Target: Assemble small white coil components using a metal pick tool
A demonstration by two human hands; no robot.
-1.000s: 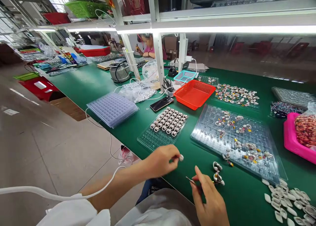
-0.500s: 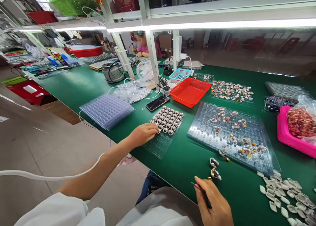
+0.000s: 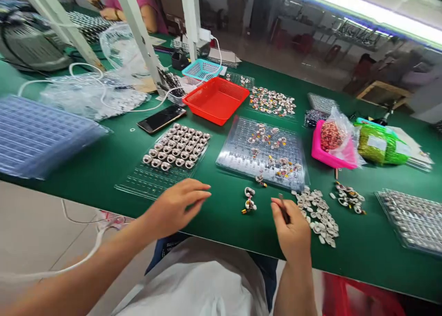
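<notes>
A person's left hand (image 3: 176,206) hovers low over a green tabletop (image 3: 224,217) at the lower centre of the frame, its fingers (image 3: 198,194) loosely spread and holding nothing. Just above it lies a clear plastic compartment tray (image 3: 145,185), with rows of small silver ring-shaped parts (image 3: 174,150) filling its upper half.

The right hand (image 3: 293,231), lower right of centre, has thumb and fingers pinched around a thin dark tool (image 3: 283,212) that points upward. Between the two hands, on the bare tabletop, sit two small white-and-metal parts (image 3: 249,200), touched by neither hand. Just right of the right hand is a loose pile of white oval shells (image 3: 319,217).

Above centre lies a second clear tray (image 3: 235,159) with scattered parts on it. Beyond it is a red plastic basket (image 3: 216,100), and a black phone (image 3: 160,119) lies to the left of the basket.
</notes>
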